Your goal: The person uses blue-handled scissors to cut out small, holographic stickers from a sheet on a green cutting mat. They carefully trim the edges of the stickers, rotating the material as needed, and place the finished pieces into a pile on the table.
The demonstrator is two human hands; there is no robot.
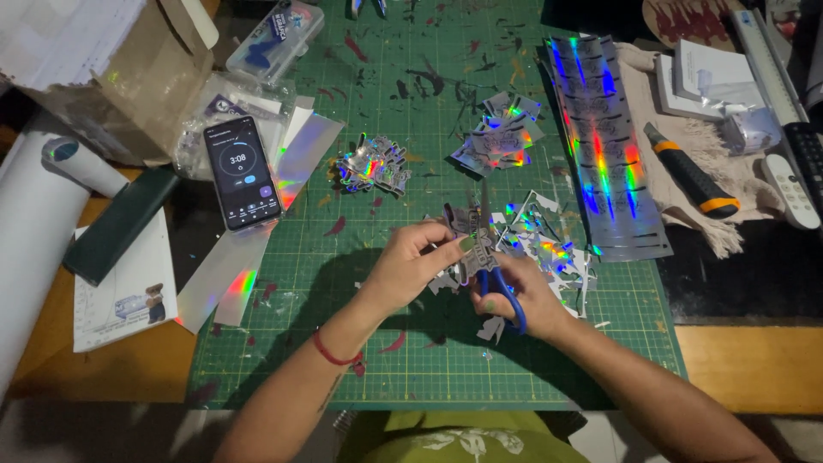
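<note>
Holographic silver sticker cut-out sits pinched between the fingers of my left hand above the green gridded cutting mat, while my right hand grips the blue-handled scissors, blades pointing up into it. Shiny offcuts lie just beside my hands, and a black phone rests well apart on the left.

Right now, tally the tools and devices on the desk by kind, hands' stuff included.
Scissors, blue-handled, in the right hand: 1
Utility knife, black and orange: 1
Phone: 1
Remote control, white: 1
Metal ruler: 1
Total: 5
The left hand holds a holographic sticker piece, not counted.
</note>
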